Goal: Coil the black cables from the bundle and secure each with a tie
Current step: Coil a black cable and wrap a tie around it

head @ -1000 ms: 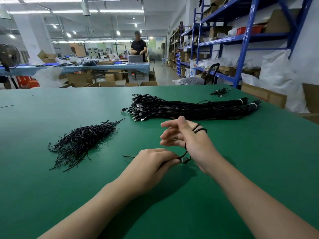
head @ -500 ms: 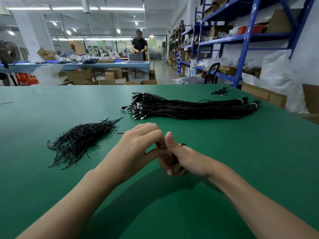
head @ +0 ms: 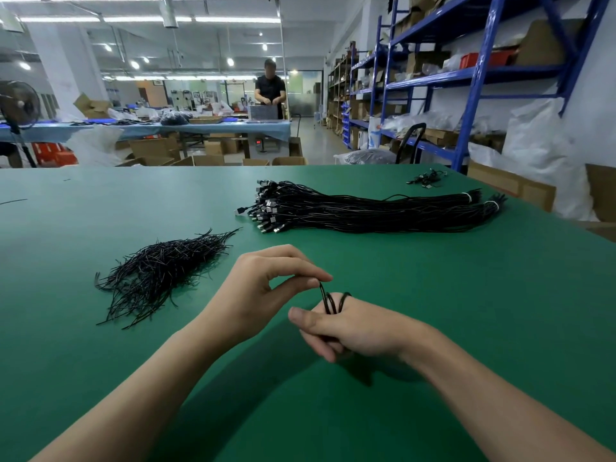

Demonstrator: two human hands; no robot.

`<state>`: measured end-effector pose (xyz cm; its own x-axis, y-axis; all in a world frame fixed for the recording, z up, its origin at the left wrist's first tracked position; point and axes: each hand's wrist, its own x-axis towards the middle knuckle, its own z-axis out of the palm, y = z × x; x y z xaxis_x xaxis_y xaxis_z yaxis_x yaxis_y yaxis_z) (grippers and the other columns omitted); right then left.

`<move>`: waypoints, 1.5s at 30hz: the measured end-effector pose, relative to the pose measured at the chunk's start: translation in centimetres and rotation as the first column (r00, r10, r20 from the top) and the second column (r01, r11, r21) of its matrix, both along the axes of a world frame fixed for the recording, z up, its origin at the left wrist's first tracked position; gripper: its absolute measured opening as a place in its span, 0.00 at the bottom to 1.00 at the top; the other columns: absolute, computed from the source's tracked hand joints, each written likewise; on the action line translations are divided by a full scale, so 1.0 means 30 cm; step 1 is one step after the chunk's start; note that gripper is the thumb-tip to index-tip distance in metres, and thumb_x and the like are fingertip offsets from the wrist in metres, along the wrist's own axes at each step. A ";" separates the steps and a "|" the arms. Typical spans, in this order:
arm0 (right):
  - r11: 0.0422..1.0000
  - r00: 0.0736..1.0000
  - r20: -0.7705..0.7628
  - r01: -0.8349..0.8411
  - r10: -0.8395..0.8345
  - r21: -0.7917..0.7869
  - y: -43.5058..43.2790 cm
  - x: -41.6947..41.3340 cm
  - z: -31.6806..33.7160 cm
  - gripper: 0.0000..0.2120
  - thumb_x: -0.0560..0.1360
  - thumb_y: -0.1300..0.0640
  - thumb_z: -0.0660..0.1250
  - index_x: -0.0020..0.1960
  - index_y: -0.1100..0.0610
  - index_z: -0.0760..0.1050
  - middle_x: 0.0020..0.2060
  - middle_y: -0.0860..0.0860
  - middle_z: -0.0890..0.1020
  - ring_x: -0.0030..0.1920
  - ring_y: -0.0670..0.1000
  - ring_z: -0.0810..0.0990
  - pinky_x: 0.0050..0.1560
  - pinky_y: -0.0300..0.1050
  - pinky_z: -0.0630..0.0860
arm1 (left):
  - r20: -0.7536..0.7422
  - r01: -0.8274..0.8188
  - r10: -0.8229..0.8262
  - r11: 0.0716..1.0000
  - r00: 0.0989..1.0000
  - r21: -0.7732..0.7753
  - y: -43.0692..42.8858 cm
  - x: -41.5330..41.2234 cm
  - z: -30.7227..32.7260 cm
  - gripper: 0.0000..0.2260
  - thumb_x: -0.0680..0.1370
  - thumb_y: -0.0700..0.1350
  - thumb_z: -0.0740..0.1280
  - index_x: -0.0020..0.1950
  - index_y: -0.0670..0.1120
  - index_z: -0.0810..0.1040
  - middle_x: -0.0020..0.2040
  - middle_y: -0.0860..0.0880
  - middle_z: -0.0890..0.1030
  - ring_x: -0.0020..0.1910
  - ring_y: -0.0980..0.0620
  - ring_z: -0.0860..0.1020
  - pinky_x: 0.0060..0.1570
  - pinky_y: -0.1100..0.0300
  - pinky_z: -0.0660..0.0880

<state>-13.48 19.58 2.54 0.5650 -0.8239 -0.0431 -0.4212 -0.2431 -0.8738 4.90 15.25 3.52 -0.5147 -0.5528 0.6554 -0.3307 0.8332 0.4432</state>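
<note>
Low in the middle of the frame, both hands work over the green table. The left hand, just left of centre, has thumb and forefinger pressed together, pinching a strand of the black cable at their tips; its other fingers curve loosely above and hold nothing. The right hand, just beside it on the right, carries the cable in a few loops wound over the web of the thumb and down into the palm. Its fingers lie close together and slightly bent, pointing toward the lower left, with the thumb laid over them and the cable caught between. We cannot tell how many turns lie hidden in the palm. The strand runs from the left hand's pinch straight down to these loops. Above the hands, right of centre, the bundle of black cables lies lengthwise on the table, connectors at its left end and pale bands round its right end. At centre left lies a loose pile of ties, well apart from the hands. A small tangle of cables sits near the far edge at upper right. Beyond the table, blue shelving fills the upper right, and another person stands at a distant bench.
</note>
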 end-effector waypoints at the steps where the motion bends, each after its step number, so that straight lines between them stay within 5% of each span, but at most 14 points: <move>1: 1.000 1.000 0.011 -0.005 0.005 0.010 0.000 -0.002 0.000 0.30 0.81 0.36 0.59 0.26 0.53 0.72 0.23 0.50 0.64 0.28 0.49 0.62 0.33 0.43 0.60 | -0.008 -0.001 0.001 1.000 1.000 0.006 0.000 -0.005 -0.004 0.07 0.77 0.45 0.70 0.51 0.49 0.88 0.46 0.55 0.83 0.47 0.57 0.82 0.49 0.67 0.74; 8: 0.998 0.994 0.101 -0.038 0.034 0.041 -0.004 -0.002 -0.001 0.29 0.82 0.37 0.58 0.28 0.51 0.77 0.22 0.48 0.64 0.26 0.47 0.61 0.29 0.37 0.61 | 0.004 0.006 -0.006 0.999 1.000 0.050 -0.004 -0.024 -0.040 0.12 0.80 0.37 0.68 0.57 0.50 0.86 0.53 0.56 0.84 0.55 0.56 0.82 0.55 0.62 0.76; 12: 0.998 0.996 0.073 -0.050 0.047 0.027 -0.009 -0.005 0.005 0.28 0.81 0.38 0.59 0.27 0.50 0.76 0.22 0.46 0.65 0.26 0.47 0.61 0.31 0.42 0.59 | 0.174 0.028 -0.017 0.998 0.985 -0.063 0.021 -0.033 -0.020 0.19 0.79 0.37 0.65 0.66 0.54 0.82 0.64 0.58 0.81 0.64 0.60 0.77 0.61 0.55 0.74; 16: 0.994 0.995 0.032 -0.100 0.099 0.039 -0.008 -0.012 0.014 0.25 0.77 0.36 0.63 0.26 0.49 0.76 0.22 0.45 0.67 0.26 0.45 0.62 0.30 0.40 0.60 | 0.299 0.029 0.015 0.989 0.954 -0.143 0.033 -0.026 0.016 0.15 0.82 0.40 0.63 0.63 0.53 0.83 0.60 0.58 0.83 0.59 0.58 0.80 0.58 0.50 0.75; 20: 0.990 0.991 -0.033 -0.129 0.132 0.061 -0.003 -0.023 0.029 0.24 0.77 0.38 0.63 0.28 0.50 0.76 0.23 0.47 0.67 0.26 0.46 0.62 0.30 0.39 0.59 | 0.331 0.020 0.004 0.997 0.944 -0.069 0.046 -0.029 0.026 0.12 0.83 0.44 0.62 0.61 0.52 0.82 0.53 0.58 0.82 0.52 0.57 0.80 0.53 0.55 0.76; 29: 0.967 0.980 0.041 -0.196 0.192 0.160 -0.001 -0.026 0.039 0.23 0.80 0.44 0.60 0.30 0.51 0.77 0.21 0.45 0.63 0.25 0.46 0.59 0.29 0.41 0.57 | 0.448 -0.036 0.086 0.992 0.890 -0.118 0.044 -0.030 0.006 0.10 0.83 0.44 0.60 0.62 0.55 0.73 0.51 0.60 0.79 0.44 0.50 0.77 0.45 0.55 0.75; 32: 0.969 0.980 0.106 -0.186 0.170 0.163 -0.004 -0.034 0.035 0.23 0.80 0.42 0.61 0.29 0.51 0.76 0.22 0.45 0.62 0.25 0.47 0.58 0.28 0.39 0.57 | 0.414 -0.054 0.121 0.984 0.902 -0.169 0.048 -0.025 0.003 0.08 0.80 0.52 0.52 0.56 0.58 0.68 0.47 0.59 0.79 0.38 0.51 0.73 0.37 0.57 0.71; 37: 0.983 0.946 0.316 0.006 -0.064 0.182 -0.034 -0.107 0.039 0.24 0.77 0.39 0.65 0.28 0.52 0.70 0.22 0.48 0.60 0.25 0.47 0.56 0.27 0.39 0.52 | 0.262 -0.124 0.160 0.981 0.952 -0.150 0.025 0.005 -0.023 0.08 0.84 0.52 0.59 0.52 0.50 0.74 0.40 0.60 0.74 0.36 0.58 0.71 0.36 0.56 0.70; 45: 0.988 0.987 0.159 -0.039 0.015 0.149 -0.020 -0.046 0.013 0.25 0.78 0.38 0.64 0.27 0.51 0.74 0.23 0.49 0.66 0.24 0.46 0.62 0.27 0.36 0.60 | 0.202 -0.075 0.101 0.988 0.974 -0.135 0.036 -0.015 0.001 0.11 0.83 0.48 0.62 0.50 0.48 0.83 0.42 0.53 0.76 0.43 0.53 0.73 0.45 0.58 0.71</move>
